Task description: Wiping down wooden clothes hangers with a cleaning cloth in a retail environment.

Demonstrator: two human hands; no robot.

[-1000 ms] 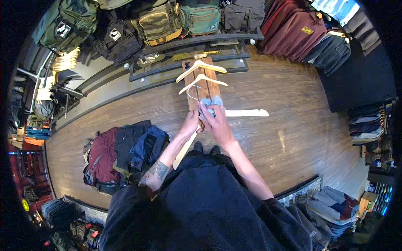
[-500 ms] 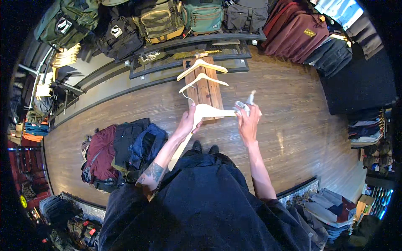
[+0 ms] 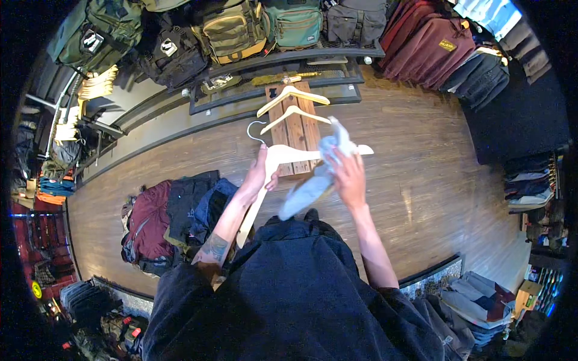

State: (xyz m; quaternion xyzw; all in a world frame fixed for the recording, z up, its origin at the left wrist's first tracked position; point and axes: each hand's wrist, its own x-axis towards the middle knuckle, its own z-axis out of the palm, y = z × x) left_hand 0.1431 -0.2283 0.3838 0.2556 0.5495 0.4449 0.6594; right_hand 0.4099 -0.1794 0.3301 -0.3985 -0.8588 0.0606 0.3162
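Observation:
My left hand (image 3: 257,174) is closed around the pale wooden clothes hanger (image 3: 283,155) near its middle, just below the metal hook. One arm of the hanger slopes down toward my body; the other reaches out to the right. Over that right arm my right hand (image 3: 348,176) grips a light grey cloth (image 3: 313,183), with the hanger's tip sticking out past it. The cloth's loose end swings down toward my body, slightly blurred. Beyond, two more wooden hangers (image 3: 293,95) lie on a small slatted wooden bench (image 3: 293,132).
A heap of maroon, black and blue garments (image 3: 171,216) lies on the wooden floor (image 3: 415,156) to the left. Backpacks (image 3: 229,33) line a dark shelf ahead. Maroon clothes (image 3: 430,51) hang at the far right, and folded clothes (image 3: 475,304) are stacked at the lower right.
My right hand and the cloth have moved left along the hanger's arm, baring its right tip. The cloth's end now hangs loose toward me. The hook has swung left.

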